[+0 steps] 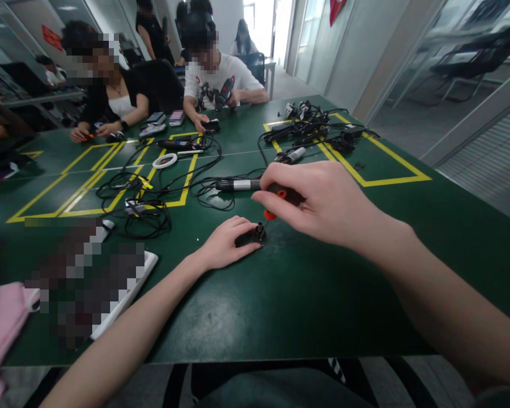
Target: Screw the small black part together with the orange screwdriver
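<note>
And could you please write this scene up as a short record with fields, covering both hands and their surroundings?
Left hand: thumb and fingers at a small, dark, round part
Right hand: grips a screwdriver with a dark-and-orange handle
Screwdriver tip: down at the part; exact contact too small to tell
Surface: green tabletop with yellow lines
Beyond hands: black-and-silver cylindrical tool
Toward left: tangled black cables, flat white ring
</note>
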`<state>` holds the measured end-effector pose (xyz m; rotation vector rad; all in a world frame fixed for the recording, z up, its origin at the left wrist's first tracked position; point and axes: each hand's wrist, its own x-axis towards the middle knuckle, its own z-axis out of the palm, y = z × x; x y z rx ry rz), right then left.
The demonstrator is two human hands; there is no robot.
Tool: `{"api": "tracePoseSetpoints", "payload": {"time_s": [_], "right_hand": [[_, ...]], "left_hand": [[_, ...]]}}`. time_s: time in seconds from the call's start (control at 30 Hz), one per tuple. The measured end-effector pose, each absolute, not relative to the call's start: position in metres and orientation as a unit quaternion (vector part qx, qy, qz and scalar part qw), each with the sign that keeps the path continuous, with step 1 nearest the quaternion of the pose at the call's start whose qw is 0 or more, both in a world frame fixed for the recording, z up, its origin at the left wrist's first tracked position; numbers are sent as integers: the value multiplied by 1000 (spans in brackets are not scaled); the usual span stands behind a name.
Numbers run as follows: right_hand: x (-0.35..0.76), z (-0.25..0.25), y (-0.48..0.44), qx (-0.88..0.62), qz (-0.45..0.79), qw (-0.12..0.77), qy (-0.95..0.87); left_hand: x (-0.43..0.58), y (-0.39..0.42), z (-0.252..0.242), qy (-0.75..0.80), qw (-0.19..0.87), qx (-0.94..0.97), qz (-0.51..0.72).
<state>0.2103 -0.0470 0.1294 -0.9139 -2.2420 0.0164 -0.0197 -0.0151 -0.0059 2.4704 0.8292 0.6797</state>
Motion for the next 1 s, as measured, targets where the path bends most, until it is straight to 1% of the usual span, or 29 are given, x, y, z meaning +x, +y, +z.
{"api": "tracePoseSetpoints", "payload": {"time_s": [0.17,0.37,0.47,0.83,1.0], "right_hand": [[210,131,-50,-367,-25,328,-870],[212,131,-48,-388,-49,310,-867],[213,130,-48,-388,-52,313,-865],[210,127,-49,-354,-34,342,-870],[207,126,-50,-350,-35,340,-872]], "left_hand": [[-19,-15,-6,285,208,903,246],[-18,-17,-4,282,168,914,239],[-17,-18,-3,283,156,916,238],[-16,-19,-3,288,151,917,232],[-15,-20,-4,296,182,904,249]]}}
